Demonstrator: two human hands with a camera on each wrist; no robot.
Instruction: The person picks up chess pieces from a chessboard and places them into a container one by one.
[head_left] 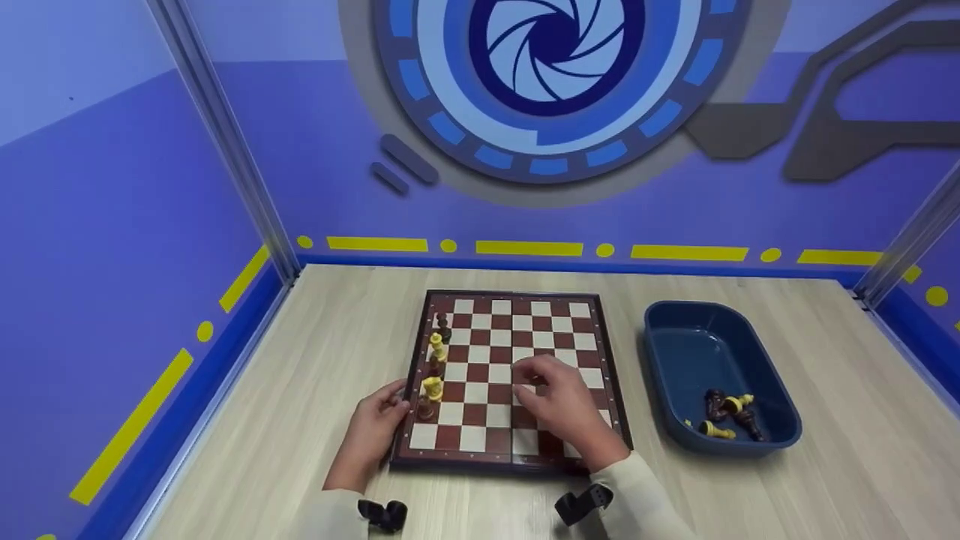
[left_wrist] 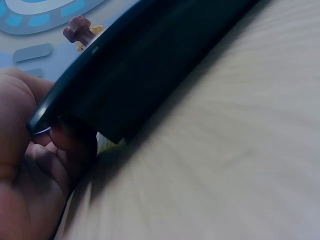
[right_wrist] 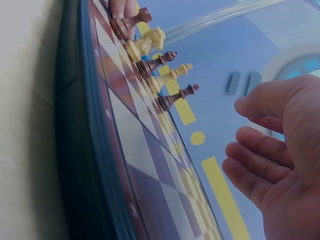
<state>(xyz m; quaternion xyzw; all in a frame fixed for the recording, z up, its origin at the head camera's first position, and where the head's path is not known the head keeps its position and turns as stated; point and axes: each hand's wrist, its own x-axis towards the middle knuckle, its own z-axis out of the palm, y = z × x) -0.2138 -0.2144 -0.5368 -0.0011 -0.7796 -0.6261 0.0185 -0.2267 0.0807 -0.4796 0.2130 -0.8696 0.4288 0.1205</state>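
A brown and cream chessboard (head_left: 487, 373) lies on the table. Along its left column stands a row of chess pieces: a dark rook (right_wrist: 131, 21) at the near end, a yellow knight (right_wrist: 146, 45), a dark bishop (right_wrist: 157, 64), a yellow king (right_wrist: 170, 78) and a dark crowned piece (right_wrist: 177, 97) farthest away. My left hand (head_left: 376, 420) grips the board's left edge beside the rook, thumb at the top and fingers tucked under the rim in the left wrist view. Over the board's right half hovers my right hand (head_left: 559, 401), fingers loosely bent, holding nothing.
To the right of the board stands a dark blue tub (head_left: 664, 360). Several yellow and dark chess pieces (head_left: 739, 416) lie in its near end. Purple panels (head_left: 300, 150) wall off the back and sides of the wooden table (head_left: 337, 330).
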